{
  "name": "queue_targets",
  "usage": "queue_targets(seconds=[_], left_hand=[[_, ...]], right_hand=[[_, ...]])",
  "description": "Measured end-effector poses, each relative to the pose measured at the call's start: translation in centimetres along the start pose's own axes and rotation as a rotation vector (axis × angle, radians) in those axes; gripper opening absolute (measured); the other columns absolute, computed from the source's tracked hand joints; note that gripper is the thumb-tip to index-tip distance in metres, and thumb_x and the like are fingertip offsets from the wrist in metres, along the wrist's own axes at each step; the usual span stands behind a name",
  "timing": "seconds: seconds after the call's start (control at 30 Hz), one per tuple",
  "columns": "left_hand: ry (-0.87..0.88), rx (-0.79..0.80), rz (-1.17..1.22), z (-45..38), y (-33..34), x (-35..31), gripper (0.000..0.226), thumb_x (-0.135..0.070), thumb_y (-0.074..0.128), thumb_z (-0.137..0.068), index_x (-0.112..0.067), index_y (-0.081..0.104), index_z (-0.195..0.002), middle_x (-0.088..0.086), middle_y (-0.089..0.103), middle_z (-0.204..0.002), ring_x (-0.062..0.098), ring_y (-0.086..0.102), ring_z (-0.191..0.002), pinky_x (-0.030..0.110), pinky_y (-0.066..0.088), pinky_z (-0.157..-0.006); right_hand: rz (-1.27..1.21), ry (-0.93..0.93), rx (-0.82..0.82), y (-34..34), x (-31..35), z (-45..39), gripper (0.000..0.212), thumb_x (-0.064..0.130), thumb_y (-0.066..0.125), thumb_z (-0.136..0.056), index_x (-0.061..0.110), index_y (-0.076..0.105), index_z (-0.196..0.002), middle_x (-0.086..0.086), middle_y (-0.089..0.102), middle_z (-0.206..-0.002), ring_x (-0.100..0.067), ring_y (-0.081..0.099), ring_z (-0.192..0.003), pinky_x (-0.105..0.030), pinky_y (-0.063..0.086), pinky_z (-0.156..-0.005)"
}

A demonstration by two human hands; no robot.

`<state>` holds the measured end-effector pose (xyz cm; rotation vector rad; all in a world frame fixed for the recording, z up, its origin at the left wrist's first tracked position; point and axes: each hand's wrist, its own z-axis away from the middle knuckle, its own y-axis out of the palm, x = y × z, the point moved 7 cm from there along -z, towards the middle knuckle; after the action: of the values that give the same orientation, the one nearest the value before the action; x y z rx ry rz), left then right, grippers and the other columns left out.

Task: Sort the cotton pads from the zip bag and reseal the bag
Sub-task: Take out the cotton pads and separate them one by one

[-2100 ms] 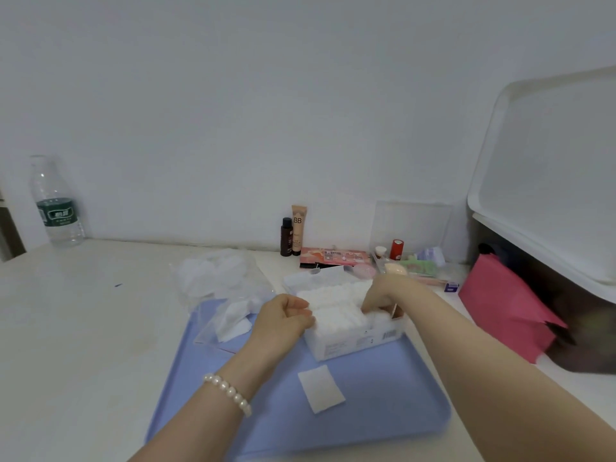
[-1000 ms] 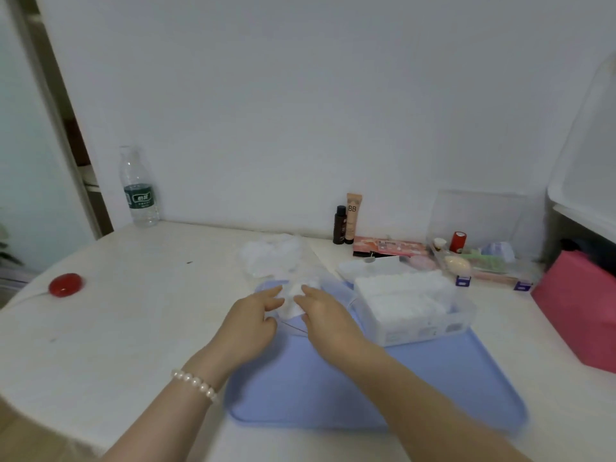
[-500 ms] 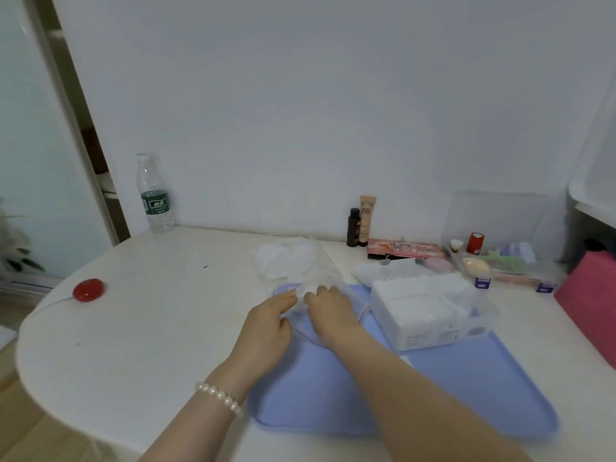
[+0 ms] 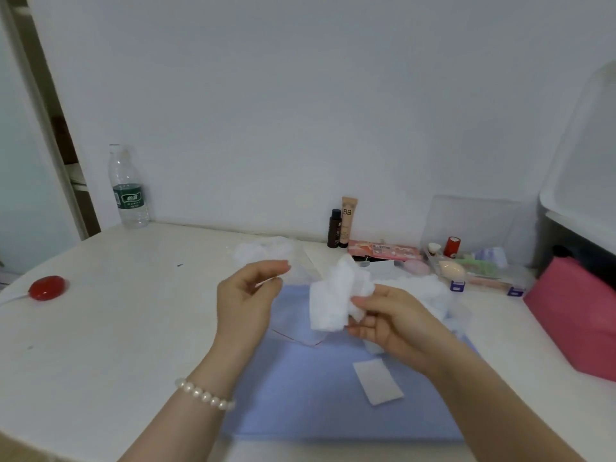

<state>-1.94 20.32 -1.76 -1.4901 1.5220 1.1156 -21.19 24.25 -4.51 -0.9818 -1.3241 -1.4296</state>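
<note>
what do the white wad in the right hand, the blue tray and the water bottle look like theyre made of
White wad: soft matte cotton, fluffy crumpled edges. Blue tray: probably smooth plastic, even colour with a faint sheen. Water bottle: clear thin plastic, see-through, green label. Right hand pinches the wad.
</note>
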Motion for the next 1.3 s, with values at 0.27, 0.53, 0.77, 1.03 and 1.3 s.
queue_targets(seconds=[0.27, 0.53, 0.77, 1.03, 1.3], left_hand=[[-0.586, 0.484, 0.486, 3.5, 11.3, 1.7, 0.027, -0.024, 0.056, -0.087, -0.003, 0.072, -0.088, 0.012, 0.071, -0.079, 0.018, 0.068, -0.063, 0.025, 0.054, -0.053], [-0.559, 0.367, 0.468, 1.4, 12.4, 5.2, 0.023, 0.002, 0.062, -0.081, 0.007, 0.059, -0.104, 0.02, 0.068, -0.097, 0.025, 0.068, -0.078, 0.029, 0.056, -0.061], [-0.486, 0.527, 0.528, 1.5, 12.8, 5.8, 0.029, 0.003, 0.061, -0.071, 0.002, 0.064, -0.099, 0.013, 0.072, -0.092, 0.019, 0.07, -0.081, 0.023, 0.053, -0.06], [-0.514, 0.551, 0.474, 1.5, 12.5, 6.5, 0.031, 0.013, 0.066, -0.071, 0.002, 0.063, -0.1, 0.012, 0.07, -0.089, 0.017, 0.069, -0.074, 0.022, 0.052, -0.056], [-0.597, 0.749, 0.571, 3.0, 13.3, 6.1, 0.038, 0.014, 0.052, -0.064, 0.0, 0.066, -0.098, 0.01, 0.07, -0.087, 0.017, 0.068, -0.074, 0.021, 0.052, -0.057]], right_hand=[[-0.15, 0.062, 0.054, -1.6, -0.5, 0.6, 0.031, 0.008, 0.06, -0.077, 0.0, 0.06, -0.107, -0.017, 0.067, -0.088, -0.021, 0.065, -0.068, -0.026, 0.055, -0.06], [0.542, -0.407, -0.482, -5.3, 3.5, 0.6, 0.021, 0.025, 0.077, -0.072, 0.018, 0.061, -0.083, 0.002, 0.064, -0.067, -0.011, 0.056, -0.056, -0.028, 0.046, -0.052], [0.532, -0.503, -0.359, -6.2, 4.5, -0.6, 0.021, 0.005, 0.064, -0.083, 0.022, 0.07, -0.071, 0.013, 0.06, -0.053, 0.0, 0.046, -0.047, -0.012, 0.04, -0.048], [0.86, -0.632, -0.332, -5.8, 6.8, 0.0, 0.031, 0.017, 0.069, -0.079, 0.042, 0.061, -0.096, 0.008, 0.063, -0.088, -0.005, 0.053, -0.075, -0.016, 0.043, -0.064], [0.869, -0.499, -0.145, -5.7, 4.8, -1.2, 0.035, 0.009, 0.082, -0.064, 0.032, 0.066, -0.084, 0.007, 0.063, -0.102, 0.0, 0.054, -0.092, -0.009, 0.041, -0.072]])
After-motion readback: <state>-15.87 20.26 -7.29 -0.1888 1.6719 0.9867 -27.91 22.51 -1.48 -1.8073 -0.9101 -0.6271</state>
